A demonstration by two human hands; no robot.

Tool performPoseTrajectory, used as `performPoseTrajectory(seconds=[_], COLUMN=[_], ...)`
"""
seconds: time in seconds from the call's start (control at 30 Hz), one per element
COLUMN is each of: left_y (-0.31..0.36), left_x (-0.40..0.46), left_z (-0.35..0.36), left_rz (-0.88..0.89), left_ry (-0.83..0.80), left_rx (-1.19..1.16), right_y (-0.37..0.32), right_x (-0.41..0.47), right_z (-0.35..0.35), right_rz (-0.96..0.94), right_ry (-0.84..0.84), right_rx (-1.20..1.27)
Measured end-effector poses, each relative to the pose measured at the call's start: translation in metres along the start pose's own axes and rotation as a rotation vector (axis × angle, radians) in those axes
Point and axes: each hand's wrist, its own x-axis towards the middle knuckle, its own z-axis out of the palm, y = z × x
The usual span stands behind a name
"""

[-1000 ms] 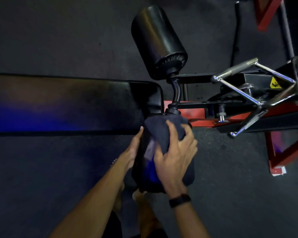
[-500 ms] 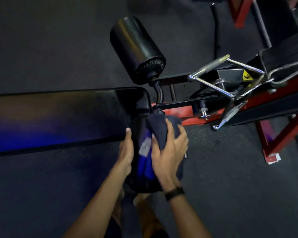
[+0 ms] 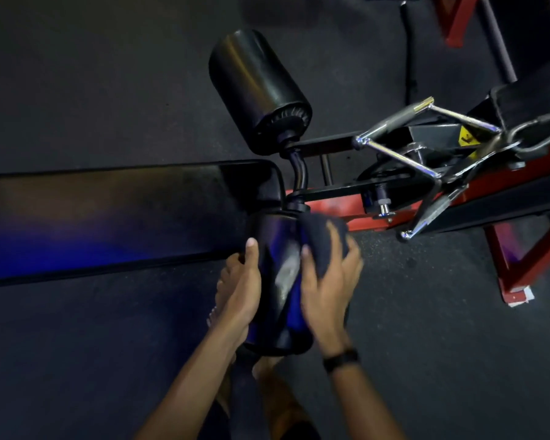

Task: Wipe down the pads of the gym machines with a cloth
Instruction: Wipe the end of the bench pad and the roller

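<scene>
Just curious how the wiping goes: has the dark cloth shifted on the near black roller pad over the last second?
Yes. The dark cloth slid from the near black roller pad's top to its right side, near the red frame.

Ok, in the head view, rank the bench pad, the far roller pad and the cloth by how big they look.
1. bench pad, largest by far, and cut off by the left edge.
2. far roller pad.
3. cloth, smallest, though the right hand covers part of it, so its full size is unsure.
</scene>
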Motion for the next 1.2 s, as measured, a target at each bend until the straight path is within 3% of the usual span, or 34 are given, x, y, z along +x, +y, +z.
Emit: performPoseTrajectory(seconds=[0.1, 0.23, 0.33, 0.47, 0.57, 0.73, 0.8, 0.9, 1.07, 1.2], left_y=[-0.010, -0.014, 0.000, -0.024, -0.016, -0.016, -0.016, -0.013, -0.010, -0.016], left_x=[0.026, 0.045, 0.038, 0.040, 0.012, 0.030, 0.041, 0.045, 0.020, 0.004], left_z=[-0.003, -0.004, 0.001, 0.002, -0.001, -0.008, -0.007, -0.002, 0.008, 0.008], left_rz=[-0.050, -0.202, -0.185, -0.107, -0.041, -0.038, -0.095, -0.193, -0.124, -0.060], left_ry=[0.011, -0.166, -0.280, -0.072, -0.088, -0.054, -0.164, -0.285, -0.090, 0.042], left_rx=[-0.124, -0.389, -0.379, -0.232, -0.076, -0.222, -0.329, -0.461, -0.343, -0.132], right_y=[-0.012, -0.013, -0.004, -0.007, -0.008, 0.002, 0.003, -0.004, -0.009, 0.005], right_x=[0.048, -0.024, -0.064, -0.001, 0.054, -0.037, -0.075, -0.058, 0.051, 0.004], right_z=[0.016, 0.004, -0.009, 0.001, 0.016, -0.003, -0.011, -0.007, 0.014, 0.005], right_rz=[-0.006, -0.130, -0.128, -0.074, -0.014, -0.054, -0.025, -0.008, 0.027, 0.043], right_ry=[0.033, -0.051, -0.113, -0.013, 0.035, -0.024, -0.071, -0.058, 0.058, 0.014], right_rx=[-0.076, -0.144, -0.092, 0.012, -0.011, -0.020, -0.055, -0.057, -0.025, 0.093])
